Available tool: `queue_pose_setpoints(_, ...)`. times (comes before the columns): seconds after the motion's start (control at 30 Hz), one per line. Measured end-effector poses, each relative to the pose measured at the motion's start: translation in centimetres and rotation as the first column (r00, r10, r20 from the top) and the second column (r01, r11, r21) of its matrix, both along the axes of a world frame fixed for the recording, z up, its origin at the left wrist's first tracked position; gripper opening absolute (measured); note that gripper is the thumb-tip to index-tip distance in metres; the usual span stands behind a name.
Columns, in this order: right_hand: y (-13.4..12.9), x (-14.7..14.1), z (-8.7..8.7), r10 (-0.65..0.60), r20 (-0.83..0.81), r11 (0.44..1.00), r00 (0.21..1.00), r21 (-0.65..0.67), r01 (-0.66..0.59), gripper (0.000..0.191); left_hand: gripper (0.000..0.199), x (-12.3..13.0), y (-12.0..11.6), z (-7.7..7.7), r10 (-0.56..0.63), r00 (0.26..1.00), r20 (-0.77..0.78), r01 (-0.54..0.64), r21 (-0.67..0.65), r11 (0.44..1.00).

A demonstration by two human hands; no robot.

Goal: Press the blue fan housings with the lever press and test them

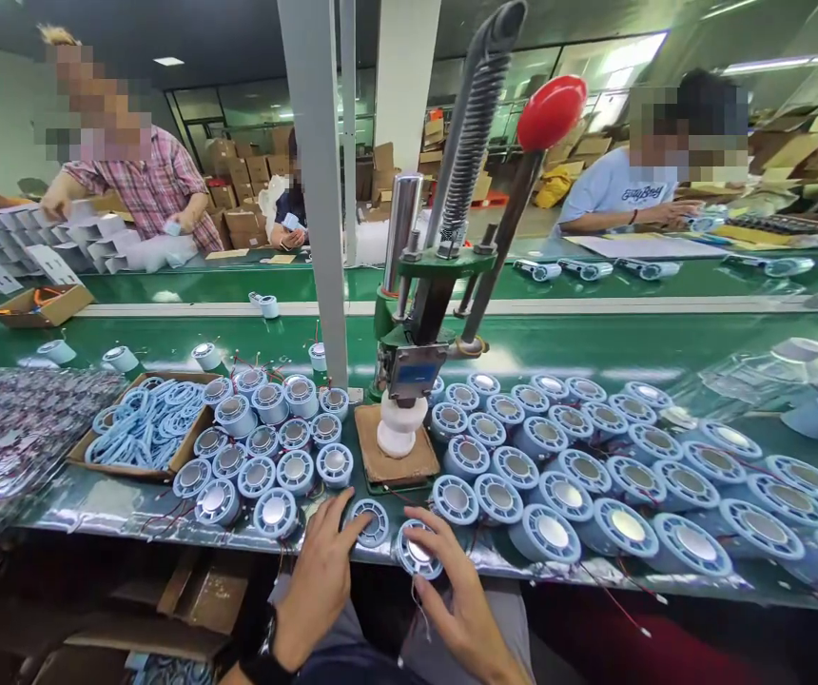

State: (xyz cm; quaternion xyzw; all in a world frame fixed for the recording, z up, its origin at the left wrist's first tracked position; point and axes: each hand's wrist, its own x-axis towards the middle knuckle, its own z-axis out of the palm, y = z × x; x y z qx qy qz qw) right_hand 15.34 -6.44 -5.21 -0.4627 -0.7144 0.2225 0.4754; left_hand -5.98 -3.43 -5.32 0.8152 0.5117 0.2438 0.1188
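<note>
My left hand (324, 571) reaches to the bench edge, its thumb and forefinger around the left side of a light blue ring-shaped part (370, 522) with a grey centre. My right hand (456, 590) holds a similar blue round part (419, 549) with a shiny metal centre, thumb below and fingers on top; a thin wire hangs under it. Just beyond both hands stands a green lever press (416, 366) with a white round head (400, 425) above a brown pad (373, 461).
Many blue round parts (548, 533) stand right of the press, others (276, 512) left. A cardboard box (142, 471) holds blue rings. A red knob (552, 111) tops the lever. People work across the green conveyor (238, 333).
</note>
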Motion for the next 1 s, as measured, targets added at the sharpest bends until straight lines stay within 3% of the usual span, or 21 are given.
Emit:
queue_pose_setpoints(0.17,0.2,-1.0,-0.7,-0.079,-0.029,0.995,0.996,0.054,0.08,0.033,0.05,0.9,-0.1,0.5,0.043,0.999,0.005,-0.043,-0.031,0.999)
queue_pose_setpoints(0.3,0.3,-1.4,-1.3,-0.174,-0.028,0.98,0.984,0.093,0.176,0.041,0.056,2.0,0.3,0.7,0.101,0.994,-0.037,-0.102,-0.046,0.994)
queue_pose_setpoints(0.4,-0.1,-0.7,-1.4,-0.173,0.003,0.981,0.985,0.094,0.172,0.045,0.063,1.7,0.7,0.4,0.048,0.999,-0.004,-0.048,-0.057,0.997)
queue_pose_setpoints(0.5,-0.6,0.0,-1.5,-0.129,0.046,0.987,0.991,0.1,0.124,0.048,0.052,1.1,0.7,0.4,0.087,0.993,0.075,-0.08,-0.084,0.993)
queue_pose_setpoints(0.6,-0.4,-0.5,-1.7,-0.117,0.041,0.99,0.992,0.086,0.113,0.056,0.052,0.9,0.4,1.5,0.151,0.966,0.208,-0.119,-0.16,0.98)
queue_pose_setpoints(0.73,0.7,-3.2,-2.6,-0.131,-0.034,0.991,0.991,0.011,0.132,0.064,0.068,1.2,-0.1,4.2,-0.015,0.971,0.239,0.063,-0.194,0.979)
queue_pose_setpoints(0.8,1.2,-4.5,-3.1,-0.143,-0.074,0.99,0.987,-0.01,0.142,0.071,0.075,1.6,0.0,5.0,-0.053,0.976,0.209,0.098,-0.211,0.973)
queue_pose_setpoints(1.0,1.8,-5.5,-4.3,-0.16,-0.109,0.987,0.981,-0.038,0.157,0.075,0.076,2.1,0.4,5.0,0.071,0.966,0.25,0.003,-0.286,0.958)
